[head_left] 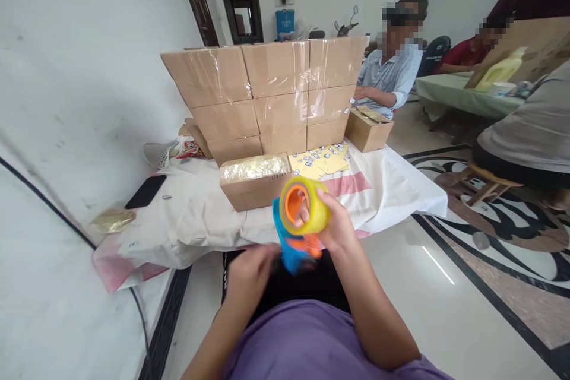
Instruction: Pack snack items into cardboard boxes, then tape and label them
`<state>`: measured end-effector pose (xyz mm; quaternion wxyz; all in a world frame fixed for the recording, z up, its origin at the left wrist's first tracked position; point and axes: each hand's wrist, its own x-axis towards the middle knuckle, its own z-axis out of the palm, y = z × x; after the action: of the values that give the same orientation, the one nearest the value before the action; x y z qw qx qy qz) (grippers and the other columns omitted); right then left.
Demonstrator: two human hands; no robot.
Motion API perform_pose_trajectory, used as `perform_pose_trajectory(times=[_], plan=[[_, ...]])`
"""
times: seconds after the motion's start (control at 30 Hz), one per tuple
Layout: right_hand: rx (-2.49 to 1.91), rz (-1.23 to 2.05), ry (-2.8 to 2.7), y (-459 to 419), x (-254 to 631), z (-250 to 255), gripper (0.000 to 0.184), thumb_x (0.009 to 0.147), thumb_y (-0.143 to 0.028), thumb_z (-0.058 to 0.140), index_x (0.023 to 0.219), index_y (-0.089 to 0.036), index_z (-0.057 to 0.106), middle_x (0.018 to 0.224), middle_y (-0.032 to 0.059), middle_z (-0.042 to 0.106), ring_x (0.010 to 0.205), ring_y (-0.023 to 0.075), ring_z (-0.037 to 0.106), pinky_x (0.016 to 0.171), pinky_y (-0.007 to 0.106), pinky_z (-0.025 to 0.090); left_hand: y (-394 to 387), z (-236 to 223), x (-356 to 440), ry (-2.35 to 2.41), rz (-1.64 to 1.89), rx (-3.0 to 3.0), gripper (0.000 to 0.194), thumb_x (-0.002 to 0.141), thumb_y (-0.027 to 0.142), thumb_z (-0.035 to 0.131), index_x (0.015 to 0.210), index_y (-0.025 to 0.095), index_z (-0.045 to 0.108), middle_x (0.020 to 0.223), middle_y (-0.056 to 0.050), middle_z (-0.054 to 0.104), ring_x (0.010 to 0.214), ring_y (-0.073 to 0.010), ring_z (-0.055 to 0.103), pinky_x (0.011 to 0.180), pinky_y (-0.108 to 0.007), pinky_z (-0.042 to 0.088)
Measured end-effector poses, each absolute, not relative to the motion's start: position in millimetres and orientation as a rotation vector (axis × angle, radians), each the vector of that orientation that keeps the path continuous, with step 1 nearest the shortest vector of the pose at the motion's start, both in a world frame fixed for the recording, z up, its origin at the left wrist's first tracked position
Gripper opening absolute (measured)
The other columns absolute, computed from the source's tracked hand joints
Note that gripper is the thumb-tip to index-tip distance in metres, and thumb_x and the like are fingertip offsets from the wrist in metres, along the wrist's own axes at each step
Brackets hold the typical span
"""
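Observation:
A tape dispenser [291, 252] with a blue frame and orange parts is loaded with a wide roll of yellow packing tape [318, 214]. My right hand [336, 225] is closed round the roll, with fingertips showing inside its orange core. Left of the dispenser, my left hand [249, 273] is curled closed, close to its lower end. Motion blurs those fingertips, so what they pinch, if anything, is not clear. Just beyond the roll, a small carton [256, 190] with shiny tape over its top stands on the cloth-covered table [191, 228].
Stacked taped cartons [280, 95] form a wall at the back. Yellow card with small stickers [323, 159] lies before them, near another carton [369, 130]. A phone [145, 192] and crumpled tape [113, 221] lie left. A co-worker [392, 71] sits behind; others sit right.

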<state>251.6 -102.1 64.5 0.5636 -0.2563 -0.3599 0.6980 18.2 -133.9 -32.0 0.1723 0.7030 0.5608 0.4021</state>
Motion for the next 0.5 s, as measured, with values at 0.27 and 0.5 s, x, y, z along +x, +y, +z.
perform_pose_trajectory(times=[0.27, 0.5], plan=[[-0.891, 1.531, -1.038, -127.6, 296.2, 54.9, 0.029, 0.086, -0.048, 0.066, 0.091, -0.019, 0.067, 0.061, 0.0058, 0.071, 0.051, 0.0226, 0.067, 0.044, 0.028, 0.048, -99.5, 0.1, -60.3, 1.857, 1.481, 1.384, 0.036, 0.088, 0.050, 0.065, 0.102, 0.019, 0.077, 0.058, 0.003, 0.060, 0.054, -0.0133, 0.054, 0.057, -0.025, 0.043], [-1.455, 1.015, -0.943, 29.6, 316.4, 27.4, 0.025, 0.084, -0.039, 0.043, 0.079, -0.020, 0.059, 0.070, 0.0093, 0.071, 0.060, 0.0219, 0.067, 0.058, 0.033, 0.055, -63.6, 15.9, -26.7, 1.510, 1.554, 1.196, 0.033, 0.084, 0.042, 0.070, 0.100, 0.013, 0.075, 0.051, 0.005, 0.052, 0.043, -0.0078, 0.040, 0.042, -0.021, 0.031]])
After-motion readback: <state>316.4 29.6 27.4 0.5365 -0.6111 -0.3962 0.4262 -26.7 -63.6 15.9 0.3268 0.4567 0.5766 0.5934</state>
